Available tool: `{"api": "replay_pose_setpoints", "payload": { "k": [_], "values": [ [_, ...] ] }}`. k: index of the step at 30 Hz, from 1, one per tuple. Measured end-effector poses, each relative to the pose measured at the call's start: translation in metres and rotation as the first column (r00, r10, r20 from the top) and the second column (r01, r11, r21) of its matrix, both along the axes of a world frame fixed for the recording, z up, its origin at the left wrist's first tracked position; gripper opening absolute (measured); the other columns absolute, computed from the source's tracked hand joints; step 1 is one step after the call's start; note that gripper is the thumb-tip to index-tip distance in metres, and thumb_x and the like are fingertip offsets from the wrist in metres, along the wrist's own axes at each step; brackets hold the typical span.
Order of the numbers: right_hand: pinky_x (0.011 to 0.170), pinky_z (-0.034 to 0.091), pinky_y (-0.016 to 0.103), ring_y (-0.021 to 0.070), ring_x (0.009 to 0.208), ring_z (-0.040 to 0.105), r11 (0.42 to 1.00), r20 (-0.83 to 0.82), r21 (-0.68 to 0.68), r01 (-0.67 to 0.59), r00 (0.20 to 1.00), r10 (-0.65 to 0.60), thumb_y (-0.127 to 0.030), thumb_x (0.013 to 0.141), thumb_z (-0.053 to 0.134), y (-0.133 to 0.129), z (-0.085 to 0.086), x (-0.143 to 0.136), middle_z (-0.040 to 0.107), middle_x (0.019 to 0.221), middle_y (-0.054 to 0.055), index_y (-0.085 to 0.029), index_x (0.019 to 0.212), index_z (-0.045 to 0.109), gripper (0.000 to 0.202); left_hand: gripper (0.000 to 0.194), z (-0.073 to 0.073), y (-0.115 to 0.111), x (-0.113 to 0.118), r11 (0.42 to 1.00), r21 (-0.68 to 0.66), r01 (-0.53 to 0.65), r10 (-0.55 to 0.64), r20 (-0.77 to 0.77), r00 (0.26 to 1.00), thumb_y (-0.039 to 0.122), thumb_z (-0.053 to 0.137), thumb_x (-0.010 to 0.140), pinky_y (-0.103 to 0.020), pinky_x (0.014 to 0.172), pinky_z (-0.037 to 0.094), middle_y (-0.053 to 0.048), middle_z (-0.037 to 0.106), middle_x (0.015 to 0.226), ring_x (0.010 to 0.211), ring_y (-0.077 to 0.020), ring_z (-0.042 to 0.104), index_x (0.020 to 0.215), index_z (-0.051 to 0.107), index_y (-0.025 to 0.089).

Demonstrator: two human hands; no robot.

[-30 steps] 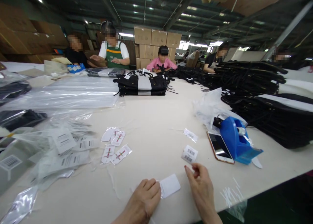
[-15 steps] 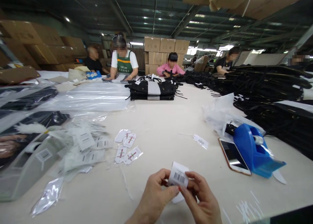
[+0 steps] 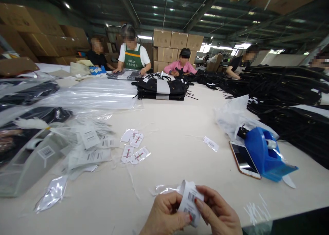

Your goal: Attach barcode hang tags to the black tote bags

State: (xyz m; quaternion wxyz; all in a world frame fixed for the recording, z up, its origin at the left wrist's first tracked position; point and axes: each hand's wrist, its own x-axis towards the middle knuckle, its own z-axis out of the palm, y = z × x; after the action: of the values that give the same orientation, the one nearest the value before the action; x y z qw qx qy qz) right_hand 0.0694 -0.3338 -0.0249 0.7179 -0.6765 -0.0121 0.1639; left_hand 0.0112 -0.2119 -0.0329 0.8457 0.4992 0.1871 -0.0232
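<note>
Near the table's front edge, my left hand (image 3: 166, 212) and my right hand (image 3: 217, 211) pinch a white barcode label (image 3: 190, 200) between thumbs and fingers. The label is curved over, with printed barcodes facing me. A small clear plastic sleeve (image 3: 164, 189) shows just behind my left hand. Beyond my hands lie several hang tags (image 3: 138, 155) with red and green print. One more white tag (image 3: 210, 144) with a string rests alone to the right of them.
On the right are a blue tape dispenser (image 3: 267, 156), a phone (image 3: 244, 159) and piled black bags (image 3: 282, 87). Clear bags (image 3: 95, 94) and loose labels (image 3: 89, 149) lie left. A stack of black bags (image 3: 160, 87) stands ahead. Several people work across the table.
The label has turned and opened out, showing more of its barcode face. My hands have shifted slightly down and right, and the clear sleeve now shows behind them.
</note>
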Motion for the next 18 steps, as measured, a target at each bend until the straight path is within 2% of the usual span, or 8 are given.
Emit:
{"api": "replay_pose_setpoints", "payload": {
  "k": [2, 4, 7, 9, 12, 14, 18],
  "values": [
    [0.046, 0.041, 0.023, 0.0142, 0.053, 0.051, 0.999, 0.014, -0.039, -0.015, 1.0, 0.016, -0.045, 0.059, 0.072, -0.001, 0.001, 0.0, 0.057, 0.06, 0.0, -0.021, 0.083, 0.067, 0.034, 0.03, 0.001, 0.0, -0.001, 1.0, 0.019, 0.015, -0.014, -0.022, 1.0, 0.036, 0.073, 0.055, -0.018, 0.044, 0.036, -0.004, 0.061, 0.056, 0.047, -0.0089, 0.049, 0.067, 0.065, 0.009],
    [0.052, 0.045, 0.026, 0.017, 0.059, 0.054, 0.987, 0.195, -0.161, -0.013, 0.98, 0.045, -0.044, 0.065, 0.067, -0.005, 0.004, -0.001, 0.058, 0.07, 0.004, -0.022, 0.086, 0.068, 0.03, 0.03, 0.003, 0.0, -0.002, 1.0, 0.013, 0.013, -0.013, -0.033, 0.999, 0.037, 0.072, 0.056, -0.018, 0.043, 0.036, -0.003, 0.059, 0.055, 0.046, -0.0089, 0.048, 0.066, 0.064, 0.009],
    [0.077, 0.045, 0.037, 0.0281, 0.09, 0.054, 0.938, 0.552, -0.334, 0.097, 0.826, 0.112, -0.043, 0.069, 0.063, -0.011, 0.008, -0.001, 0.056, 0.105, 0.011, -0.026, 0.092, 0.07, 0.03, 0.034, 0.012, -0.001, -0.002, 0.999, -0.03, 0.042, -0.044, -0.037, 0.998, 0.04, 0.07, 0.057, -0.019, 0.042, 0.036, -0.003, 0.058, 0.054, 0.046, -0.0097, 0.048, 0.071, 0.064, 0.01],
    [0.09, 0.037, 0.044, 0.0318, 0.101, 0.05, 0.925, 0.655, -0.372, 0.075, 0.727, 0.204, -0.041, 0.07, 0.063, -0.014, 0.01, 0.001, 0.056, 0.113, 0.009, -0.03, 0.099, 0.068, 0.032, 0.031, 0.018, -0.002, -0.002, 0.997, -0.022, 0.073, -0.074, -0.033, 0.997, 0.04, 0.069, 0.058, -0.018, 0.042, 0.033, -0.001, 0.054, 0.052, 0.044, -0.0085, 0.045, 0.068, 0.063, 0.011],
    [0.096, 0.031, 0.049, 0.0295, 0.094, 0.057, 0.904, 0.658, -0.411, -0.122, 0.647, 0.386, -0.031, 0.07, 0.064, -0.019, 0.009, 0.006, 0.066, 0.094, 0.004, -0.035, 0.101, 0.066, 0.031, 0.026, 0.025, -0.003, -0.003, 0.995, 0.044, 0.084, -0.083, -0.018, 0.996, 0.036, 0.068, 0.059, -0.018, 0.044, 0.028, 0.002, 0.045, 0.049, 0.045, -0.0063, 0.039, 0.058, 0.056, 0.012],
    [0.096, 0.031, 0.049, 0.0275, 0.087, 0.059, 0.882, 0.616, -0.417, -0.22, 0.644, 0.453, -0.025, 0.071, 0.063, -0.021, 0.007, 0.007, 0.068, 0.087, 0.003, -0.035, 0.099, 0.066, 0.03, 0.026, 0.027, -0.004, -0.004, 0.994, 0.077, 0.084, -0.083, -0.008, 0.996, 0.034, 0.066, 0.06, -0.018, 0.045, 0.027, 0.003, 0.043, 0.05, 0.047, -0.0067, 0.038, 0.055, 0.052, 0.013],
    [0.095, 0.034, 0.046, 0.0248, 0.083, 0.06, 0.903, 0.581, -0.358, -0.24, 0.699, 0.416, -0.02, 0.073, 0.061, -0.02, 0.009, 0.005, 0.068, 0.083, 0.002, -0.032, 0.094, 0.069, 0.025, 0.025, 0.03, -0.007, -0.005, 0.988, 0.101, 0.117, -0.113, -0.048, 0.992, 0.035, 0.062, 0.064, -0.019, 0.047, 0.033, 0.002, 0.046, 0.052, 0.049, -0.0086, 0.044, 0.06, 0.049, 0.015]
  ]
}}
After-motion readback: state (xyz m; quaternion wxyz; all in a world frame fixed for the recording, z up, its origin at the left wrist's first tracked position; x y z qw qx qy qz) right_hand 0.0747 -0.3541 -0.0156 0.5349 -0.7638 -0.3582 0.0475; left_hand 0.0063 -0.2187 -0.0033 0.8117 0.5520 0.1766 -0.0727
